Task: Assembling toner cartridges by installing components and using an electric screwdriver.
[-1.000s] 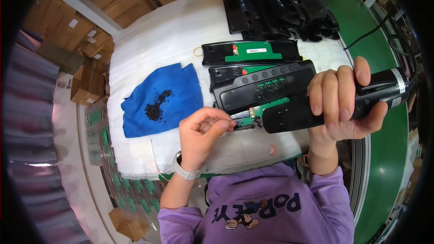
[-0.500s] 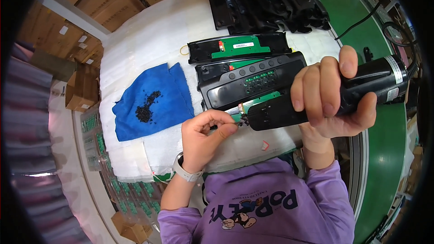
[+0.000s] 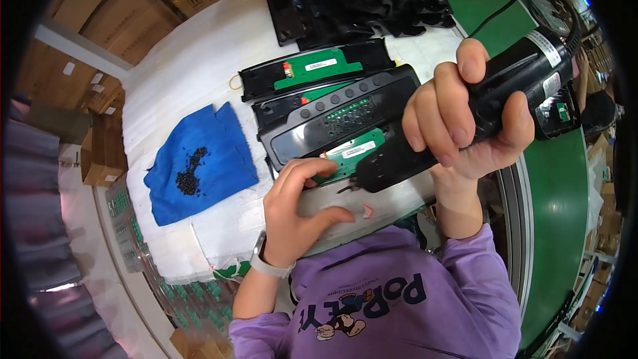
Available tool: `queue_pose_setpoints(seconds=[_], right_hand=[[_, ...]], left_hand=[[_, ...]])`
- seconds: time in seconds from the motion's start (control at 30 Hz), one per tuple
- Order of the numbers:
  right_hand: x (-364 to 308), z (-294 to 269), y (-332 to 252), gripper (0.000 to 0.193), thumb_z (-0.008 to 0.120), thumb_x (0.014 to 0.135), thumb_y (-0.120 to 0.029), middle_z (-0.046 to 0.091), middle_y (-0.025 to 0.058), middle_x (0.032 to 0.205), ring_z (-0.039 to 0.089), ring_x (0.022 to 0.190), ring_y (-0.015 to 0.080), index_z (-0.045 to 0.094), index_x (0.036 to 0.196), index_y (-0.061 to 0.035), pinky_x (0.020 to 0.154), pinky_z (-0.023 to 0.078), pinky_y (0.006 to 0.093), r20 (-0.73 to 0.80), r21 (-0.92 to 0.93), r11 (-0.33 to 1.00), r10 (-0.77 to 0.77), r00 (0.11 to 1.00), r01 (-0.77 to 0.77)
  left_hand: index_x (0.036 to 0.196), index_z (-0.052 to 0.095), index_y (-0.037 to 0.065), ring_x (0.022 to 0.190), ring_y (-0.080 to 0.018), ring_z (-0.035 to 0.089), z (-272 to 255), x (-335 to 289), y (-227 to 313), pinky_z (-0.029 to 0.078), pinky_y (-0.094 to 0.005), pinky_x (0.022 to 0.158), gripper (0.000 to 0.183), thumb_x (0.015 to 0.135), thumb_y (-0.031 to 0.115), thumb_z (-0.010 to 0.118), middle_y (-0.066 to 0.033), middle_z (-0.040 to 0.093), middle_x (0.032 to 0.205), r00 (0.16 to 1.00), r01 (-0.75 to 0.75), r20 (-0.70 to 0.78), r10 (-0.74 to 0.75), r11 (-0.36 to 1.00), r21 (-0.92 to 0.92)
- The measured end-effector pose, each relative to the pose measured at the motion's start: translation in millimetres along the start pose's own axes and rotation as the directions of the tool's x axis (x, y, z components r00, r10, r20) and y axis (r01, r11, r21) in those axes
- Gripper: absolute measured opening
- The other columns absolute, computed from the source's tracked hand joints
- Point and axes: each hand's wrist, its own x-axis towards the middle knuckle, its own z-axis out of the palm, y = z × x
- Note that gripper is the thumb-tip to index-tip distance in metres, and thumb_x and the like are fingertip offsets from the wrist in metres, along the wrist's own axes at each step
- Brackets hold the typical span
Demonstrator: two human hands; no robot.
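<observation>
My right hand (image 3: 452, 116) is wrapped round a black electric screwdriver (image 3: 395, 163), whose bit points left and down. Close to the bit, my left hand (image 3: 292, 203) is open, thumb and fingers apart, and nothing shows between them. Its fingertips are by a green circuit board (image 3: 353, 151) in a black housing, partly hidden by the screwdriver. Just beyond lies a black panel (image 3: 332, 119) with a row of round buttons. Behind it are further black housings (image 3: 382, 56) with green boards. Small black screws (image 3: 189, 183) are heaped on a blue cloth (image 3: 229, 159) to the left.
A stack of black housings (image 3: 352, 3) occupies the far side of the white padded table (image 3: 166, 86). To the right runs a green surface (image 3: 558, 219) with a black part (image 3: 558, 116) on it. The screwdriver's cord (image 3: 502, 10) trails to the upper right. Cardboard boxes (image 3: 96, 60) stand at left.
My left thumb and fingers have parted from their pinch at the screwdriver's bit. The screwdriver has tilted, its rear end higher. The whole view has shifted, so the table appears farther left.
</observation>
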Motion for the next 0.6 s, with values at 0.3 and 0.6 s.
queue_pose_setpoints(seconds=[0.3, 0.6], right_hand=[[-21.9, -17.7, -36.2, 0.043, 0.068, 0.073, -0.032, 0.047, 0.0007, 0.054, 0.045, 0.038, 0.0096, 0.042, 0.092, -0.0035, 0.042, 0.039, 0.0225, -0.076, -0.501, 0.861, 0.05, 0.996, -0.082], [-23.8, -10.9, -27.6, 0.042, 0.072, 0.065, -0.02, 0.049, 0.0046, 0.061, 0.046, 0.051, 0.0084, 0.047, 0.09, 0.0027, 0.045, 0.038, 0.0202, -0.209, -0.465, 0.877, 0.023, 0.978, -0.12]], left_hand=[[0.094, 0.059, 0.0, 0.092, -0.0304, 0.056, 12.6, -4.3, -23.4, 0.045, -0.0378, 0.077, 0.039, 0.06, 0.011, 0.074, -0.0111, 0.058, 0.101, 0.957, -0.288, 0.168, 0.234, 0.815, 0.503], [0.089, 0.061, -0.002, 0.092, -0.0273, 0.056, 19.0, -3.3, -26.7, 0.045, -0.0359, 0.075, 0.024, 0.066, 0.001, 0.067, -0.0115, 0.059, 0.098, 0.956, -0.291, 0.126, 0.265, 0.803, 0.519]])
